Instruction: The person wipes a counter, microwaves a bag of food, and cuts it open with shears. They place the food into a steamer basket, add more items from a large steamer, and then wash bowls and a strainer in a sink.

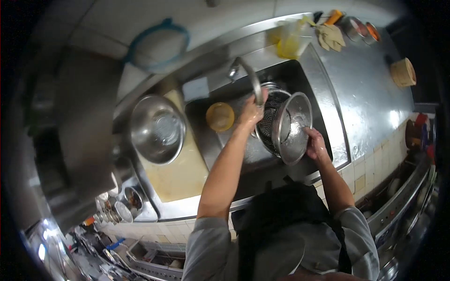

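My left hand (pixel 253 111) is closed around the lower end of the curved metal faucet spout (pixel 253 79), above the sink. Held by its rim in my right hand (pixel 317 144) is a shiny metal bowl (pixel 295 133), tilted on its side with its inside wet. Behind that bowl, a dark perforated metal colander (pixel 268 122) stands in the sink (pixel 225 150), partly hidden by the bowl and my left hand. A yellow round container (pixel 220 117) sits in the sink to the left of my left hand.
Left of the sink, a large metal bowl (pixel 157 130) rests on a cutting board (pixel 180 180). A yellow jug (pixel 289 44), gloves (pixel 330 37) and metal containers (pixel 355 29) line the back. On the right counter (pixel 361 89) stands a light wooden-looking round container (pixel 403 73).
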Tool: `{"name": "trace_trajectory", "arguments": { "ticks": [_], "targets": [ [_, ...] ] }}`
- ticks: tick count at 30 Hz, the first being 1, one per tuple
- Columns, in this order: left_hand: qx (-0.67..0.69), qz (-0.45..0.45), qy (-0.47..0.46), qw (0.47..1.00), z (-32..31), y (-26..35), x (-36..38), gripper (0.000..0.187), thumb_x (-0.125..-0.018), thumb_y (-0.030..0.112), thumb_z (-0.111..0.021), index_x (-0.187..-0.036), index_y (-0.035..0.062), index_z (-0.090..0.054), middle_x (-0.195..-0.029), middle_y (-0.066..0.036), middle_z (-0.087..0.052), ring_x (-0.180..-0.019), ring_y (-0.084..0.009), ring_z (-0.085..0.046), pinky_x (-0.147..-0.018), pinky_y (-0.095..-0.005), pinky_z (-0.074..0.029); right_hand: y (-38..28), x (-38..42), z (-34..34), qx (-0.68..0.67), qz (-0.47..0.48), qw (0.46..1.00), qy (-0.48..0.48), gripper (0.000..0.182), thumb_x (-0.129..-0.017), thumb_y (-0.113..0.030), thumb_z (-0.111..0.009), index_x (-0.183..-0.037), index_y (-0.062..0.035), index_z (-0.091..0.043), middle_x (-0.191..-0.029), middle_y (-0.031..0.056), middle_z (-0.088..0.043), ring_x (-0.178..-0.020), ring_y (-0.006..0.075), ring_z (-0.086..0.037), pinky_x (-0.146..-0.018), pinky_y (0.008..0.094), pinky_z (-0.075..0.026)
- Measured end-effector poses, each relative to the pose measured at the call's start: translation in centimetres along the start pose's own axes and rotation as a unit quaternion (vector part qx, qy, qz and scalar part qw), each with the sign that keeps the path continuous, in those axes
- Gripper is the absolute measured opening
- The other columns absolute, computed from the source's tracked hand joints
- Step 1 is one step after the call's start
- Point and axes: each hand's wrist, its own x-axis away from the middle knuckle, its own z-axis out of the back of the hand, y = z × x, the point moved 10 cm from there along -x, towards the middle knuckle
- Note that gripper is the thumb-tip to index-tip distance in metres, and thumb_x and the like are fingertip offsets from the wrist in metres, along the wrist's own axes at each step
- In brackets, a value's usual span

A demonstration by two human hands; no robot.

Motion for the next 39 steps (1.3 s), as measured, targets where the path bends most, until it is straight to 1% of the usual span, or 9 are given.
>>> {"name": "trace_trajectory", "arguments": {
  "ticks": [3, 6, 13, 16, 22, 24, 33, 36, 39],
  "targets": [
    [-0.059, -0.065, 0.124, 0.988, 2.3, -1.3, 0.0, 0.062, -0.096, 0.045, -0.063, -0.143, 0.0058, -0.054, -0.143, -0.016, -0.056, -0.135, -0.0238, -0.048, -0.111, -0.0368, -0.038, -0.6, 0.3, 1.2, -0.019, 0.01, 1.0, 0.012, 0.029, -0.099, -0.013, -0.059, -0.125, -0.0001, -0.058, -0.115, 0.0128, -0.067, -0.101, 0.024, -0.067, -0.091, 0.0387, -0.055],
    [-0.127, 0.175, -0.001, 0.976, 0.2, -7.1, -0.1, 0.053, -0.095, 0.027, -0.061, -0.144, 0.0071, -0.053, -0.138, -0.017, -0.06, -0.128, -0.027, -0.056, -0.107, -0.0366, -0.043, -1.3, 1.5, 1.2, -0.009, 0.025, 0.999, 0.029, 0.026, -0.1, -0.013, -0.058, -0.122, 0.0003, -0.058, -0.112, 0.0128, -0.067, -0.095, 0.023, -0.068, -0.085, 0.0376, -0.057],
    [-0.367, -0.257, 0.097, 0.889, -1.5, 4.7, 2.8, 0.055, -0.088, 0.005, -0.049, -0.141, 0.0192, -0.055, -0.122, -0.027, -0.064, -0.118, -0.0458, -0.059, -0.103, -0.0491, -0.047, -1.5, 1.2, 5.9, 0.083, 0.068, 0.99, 0.087, 0.026, -0.097, -0.004, -0.054, -0.122, 0.0029, -0.058, -0.112, 0.0143, -0.067, -0.099, 0.0246, -0.067, -0.087, 0.0369, -0.054],
    [-0.4, -0.005, 0.009, 0.916, -0.6, 3.6, 3.3, 0.057, -0.088, 0.002, -0.049, -0.141, 0.0216, -0.056, -0.117, -0.026, -0.066, -0.112, -0.0456, -0.062, -0.099, -0.0497, -0.05, -1.9, 1.0, 6.9, 0.167, 0.106, 0.977, 0.075, 0.034, -0.094, 0.0, -0.052, -0.127, 0.0047, -0.057, -0.115, 0.0152, -0.067, -0.104, 0.0246, -0.065, -0.094, 0.0359, -0.051],
    [-0.359, -0.032, 0.093, 0.928, 5.0, 2.4, 10.1, 0.05, -0.091, 0.0, -0.052, -0.138, 0.0136, -0.06, -0.123, -0.026, -0.064, -0.114, -0.0429, -0.062, -0.098, -0.0456, -0.05, -8.0, 6.7, 1.2, 0.351, 0.255, 0.9, 0.035, 0.049, -0.088, 0.006, -0.044, -0.136, 0.0054, -0.054, -0.124, 0.0151, -0.065, -0.118, 0.0219, -0.059, -0.106, 0.0329, -0.041],
    [-0.367, -0.291, 0.147, 0.871, 4.6, 4.7, 15.1, 0.056, -0.087, -0.004, -0.054, -0.137, 0.019, -0.061, -0.129, -0.02, -0.064, -0.12, -0.0412, -0.059, -0.102, -0.0459, -0.048, -10.2, 9.8, -1.1, 0.461, 0.32, 0.826, 0.049, 0.054, -0.083, 0.009, -0.041, -0.135, 0.0054, -0.056, -0.129, 0.0163, -0.065, -0.123, 0.0228, -0.058, -0.108, 0.0334, -0.04],
    [-0.47, -0.355, 0.241, 0.772, 5.7, 2.9, 28.4, 0.045, -0.086, -0.007, -0.056, -0.123, 0.0127, -0.071, -0.138, -0.017, -0.058, -0.131, -0.0372, -0.053, -0.114, -0.0601, -0.03, -12.9, 20.5, -10.0, 0.518, 0.508, 0.686, -0.042, 0.048, -0.088, 0.015, -0.043, -0.132, 0.0042, -0.059, -0.138, 0.0204, -0.06, -0.129, 0.0289, -0.058, -0.112, 0.0363, -0.041],
    [-0.423, -0.351, 0.318, 0.773, 6.4, 3.8, 30.2, 0.043, -0.094, -0.005, -0.051, -0.134, 0.0053, -0.063, -0.143, -0.019, -0.054, -0.134, -0.0357, -0.051, -0.117, -0.0531, -0.03, -11.8, 20.2, -11.4, 0.468, 0.451, 0.76, -0.037, 0.043, -0.091, 0.013, -0.044, -0.13, 0.006, -0.059, -0.137, 0.0199, -0.061, -0.128, 0.0281, -0.058, -0.11, 0.0361, -0.042],
    [0.026, -0.196, 0.392, 0.898, 10.7, 1.2, 29.9, 0.039, -0.104, 0.008, -0.046, -0.141, 0.0033, -0.055, -0.145, -0.018, -0.053, -0.132, -0.0261, -0.052, -0.112, -0.0393, -0.037, -8.5, 16.3, -11.4, 0.295, 0.371, 0.876, -0.091, 0.039, -0.096, 0.004, -0.05, -0.134, 0.006, -0.056, -0.132, 0.0145, -0.064, -0.124, 0.0213, -0.058, -0.11, 0.0339, -0.04]
  ]
}}
